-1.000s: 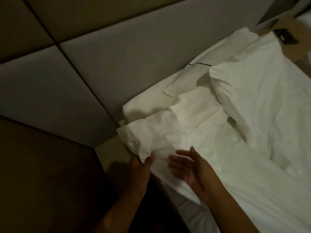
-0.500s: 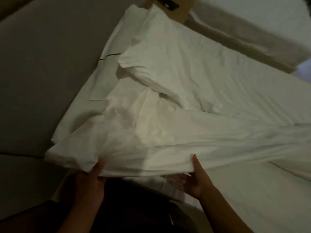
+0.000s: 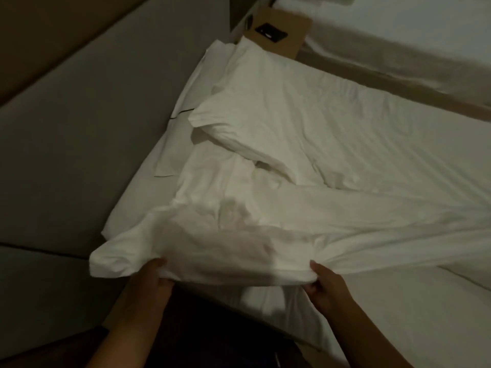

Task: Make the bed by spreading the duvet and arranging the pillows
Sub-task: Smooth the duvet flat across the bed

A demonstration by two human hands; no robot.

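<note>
Against the padded headboard (image 3: 106, 115) runs the bed, its fitted sheet (image 3: 438, 328) showing bare on the side far from the headboard. Duvet (image 3: 265, 224): white, bunched and twisted into a long rope that starts just beside the headboard and trails away from it across the sheet; not yet spread. 1 plump pillow (image 3: 265, 120) lies near the headboard, beyond the duvet heap; 1 flat pillow (image 3: 159, 168) sits touching the headboard. Left hand (image 3: 148, 282) grips the duvet's edge close to the corner nearest the headboard, thumb over the cloth, fingers hidden beneath. Right hand (image 3: 326, 285) pinches a gathered fold of the same edge, farther from the headboard, fingers curled tight. Judgement: cloth drapes and creases freely, so it is soft, limp and probably light for its bulk; it has no stiffness to push against and will only follow a pull. Cover may slide over the filling, so a grip should take cover and fill together. Best hold: the 2 corners of this edge, hands wide apart, then lift and shake to undo the twist. Risk: dragging the plump pillow away from the headboard.
</note>
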